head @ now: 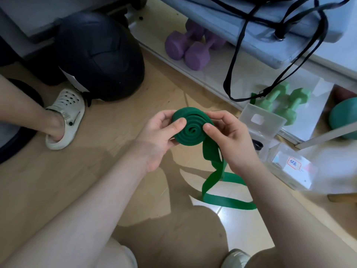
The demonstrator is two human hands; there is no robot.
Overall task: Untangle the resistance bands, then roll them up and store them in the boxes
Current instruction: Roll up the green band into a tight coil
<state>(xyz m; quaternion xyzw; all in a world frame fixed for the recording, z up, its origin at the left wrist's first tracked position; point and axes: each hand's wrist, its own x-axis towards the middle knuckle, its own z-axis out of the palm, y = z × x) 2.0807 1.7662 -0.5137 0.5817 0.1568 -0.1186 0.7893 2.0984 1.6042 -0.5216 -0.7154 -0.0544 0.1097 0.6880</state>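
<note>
A green resistance band (191, 130) is wound into a flat spiral coil held up in front of me. My left hand (160, 132) grips the coil's left side, thumb on its face. My right hand (229, 136) pinches its right side with thumb and fingers. The unrolled tail of the band hangs from the coil and trails in loops onto the floor at lower right. A black band (234, 62) dangles in a loop from the grey shelf at upper right. Clear plastic boxes (260, 120) lie on the floor to the right, one with a label (293, 163).
Purple dumbbells (186, 47) and green dumbbells (284, 105) sit on a low white shelf. A large black ball (100, 55) rests at upper left, next to another person's foot in a white clog (65, 117). A teal ball (343, 117) shows at far right.
</note>
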